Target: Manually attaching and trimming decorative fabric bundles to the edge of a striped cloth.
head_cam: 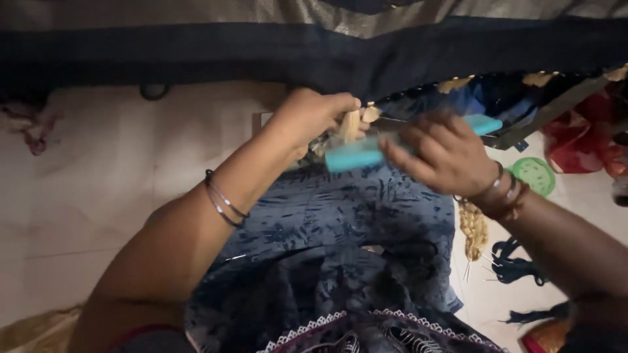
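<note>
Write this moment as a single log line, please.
left hand: pinches pale golden bundle | right hand: holds blurred turquoise flat piece | under: dark blue patterned fabric | right: green round lid on floor

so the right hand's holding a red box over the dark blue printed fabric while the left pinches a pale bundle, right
Not quite: in the head view the box in the right hand is turquoise, not red. It is over the dark blue printed fabric, and the left hand pinches the pale bundle.

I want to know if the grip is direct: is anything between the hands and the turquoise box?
Nothing visible. The right hand grips the turquoise box directly; the left hand pinches a pale tan piece right above it.
</note>
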